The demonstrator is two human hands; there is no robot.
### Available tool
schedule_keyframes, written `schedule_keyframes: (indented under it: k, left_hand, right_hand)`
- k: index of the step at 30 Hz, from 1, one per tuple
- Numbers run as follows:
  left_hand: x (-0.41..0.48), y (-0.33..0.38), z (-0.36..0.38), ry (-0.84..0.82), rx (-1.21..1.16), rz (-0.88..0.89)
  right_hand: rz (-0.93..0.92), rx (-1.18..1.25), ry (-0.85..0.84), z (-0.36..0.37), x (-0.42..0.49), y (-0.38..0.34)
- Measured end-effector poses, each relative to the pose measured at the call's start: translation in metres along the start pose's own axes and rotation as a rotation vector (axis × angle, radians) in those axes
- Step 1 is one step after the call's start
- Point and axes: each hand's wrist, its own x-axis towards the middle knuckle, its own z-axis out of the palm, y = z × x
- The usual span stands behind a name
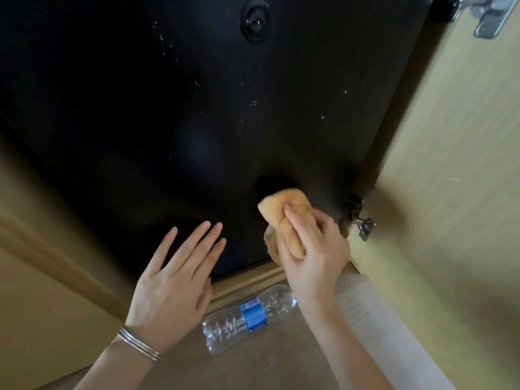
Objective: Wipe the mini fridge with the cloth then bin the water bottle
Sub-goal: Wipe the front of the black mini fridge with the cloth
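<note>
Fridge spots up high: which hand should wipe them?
Right hand: it already grips the cloth against the black fridge door. The left hand is open and empty.

**My two hands, one spread, one gripping**

My left hand [171, 291] reaches forward with the palm facing away from me and the back toward my eyes. Its fingers [194, 243] are straight and fanned slightly apart, the thumb tucked along the inner side, nothing held in it. Thin metal bangles [138, 343] circle that wrist, and the bare forearm runs down to the lower left. My right hand [312, 254] is raised a little higher, curled closed around the cloth [284, 212], index finger stretched along its top, knuckles bent, wrist angled inward, forearm bare.
</note>
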Motion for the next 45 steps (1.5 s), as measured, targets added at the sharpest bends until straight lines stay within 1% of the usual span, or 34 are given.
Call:
schedule_keyframes:
  k: [2,4,6,9,10,11,12,16,18,19,21,23,24,25,26,27,30,32,34,36,39,41,42,43,45]
  left_hand:
    - [-0.002,-0.004,0.000,-0.011,0.030,0.000]
    - [-0.002,-0.004,0.003,-0.017,0.028,-0.003]
    - [-0.002,0.000,0.006,-0.017,0.032,-0.002]
    - [0.000,0.005,0.011,-0.026,0.035,0.001]
    - [0.002,0.007,0.012,-0.028,0.029,0.005]
    - [0.005,0.010,0.013,-0.028,0.022,0.013]
    - [0.009,0.012,0.014,-0.025,0.013,0.024]
    - [0.026,0.020,0.012,0.009,-0.021,0.054]
    - [0.032,0.023,0.011,0.023,-0.042,0.046]
    - [0.034,0.025,0.010,0.028,-0.053,0.040]
    - [0.036,0.029,0.011,0.033,-0.070,0.039]
    - [0.037,0.030,0.015,0.025,-0.064,0.063]
    - [0.037,0.030,0.017,0.017,-0.052,0.083]
    - [0.038,0.030,0.020,0.007,-0.040,0.103]
    - [0.038,0.029,0.023,-0.002,-0.035,0.122]
    - [0.039,0.029,0.025,-0.010,-0.035,0.138]
    - [0.041,0.031,0.031,-0.024,-0.031,0.172]
    - [0.042,0.032,0.032,-0.033,-0.040,0.169]
    - [0.043,0.033,0.032,-0.036,-0.051,0.156]
    - [0.043,0.034,0.033,-0.029,-0.060,0.144]
    - [0.043,0.034,0.034,-0.011,-0.049,0.151]
    - [0.043,0.033,0.036,-0.013,-0.040,0.154]
    - [0.042,0.032,0.036,-0.016,-0.040,0.157]
    - [0.040,0.032,0.038,-0.024,-0.041,0.160]
    - [0.033,0.029,0.042,-0.040,-0.029,0.171]
  right_hand:
    - [-0.001,-0.032,0.035,0.011,0.012,-0.012]
    - [-0.001,-0.066,0.005,0.023,0.002,-0.010]
    - [0.013,-0.106,-0.114,0.030,-0.025,0.004]
    - [0.054,-0.211,-0.370,0.032,-0.061,0.029]
    - [0.079,-0.223,-0.406,0.030,-0.067,0.036]
    - [0.101,-0.217,-0.396,0.026,-0.068,0.040]
    - [0.113,-0.197,-0.338,0.021,-0.064,0.041]
    - [0.085,-0.108,0.018,0.005,-0.017,0.027]
    - [0.111,-0.108,0.093,0.009,0.002,0.021]
    - [0.122,-0.109,0.081,0.013,0.002,0.021]
    - [0.150,-0.118,-0.018,0.021,-0.015,0.030]
    - [0.220,-0.148,-0.151,0.026,-0.041,0.048]
    - [0.261,-0.154,-0.199,0.026,-0.052,0.058]
    - [0.294,-0.149,-0.213,0.023,-0.058,0.065]
    - [0.309,-0.136,-0.179,0.017,-0.058,0.070]
    - [0.308,-0.122,-0.112,0.010,-0.052,0.071]
    - [0.234,-0.107,0.153,-0.006,-0.008,0.063]
    - [0.213,-0.145,0.228,-0.006,0.023,0.059]
    - [0.226,-0.170,0.211,0.004,0.030,0.063]
    - [0.243,-0.158,0.149,0.015,0.011,0.073]
    - [0.364,-0.077,-0.041,0.023,-0.029,0.091]
    - [0.375,-0.064,-0.123,0.018,-0.043,0.097]
    - [0.348,-0.049,-0.114,0.012,-0.042,0.096]
    - [0.319,-0.023,-0.069,0.006,-0.036,0.093]
    - [0.292,0.027,0.077,-0.002,-0.010,0.080]
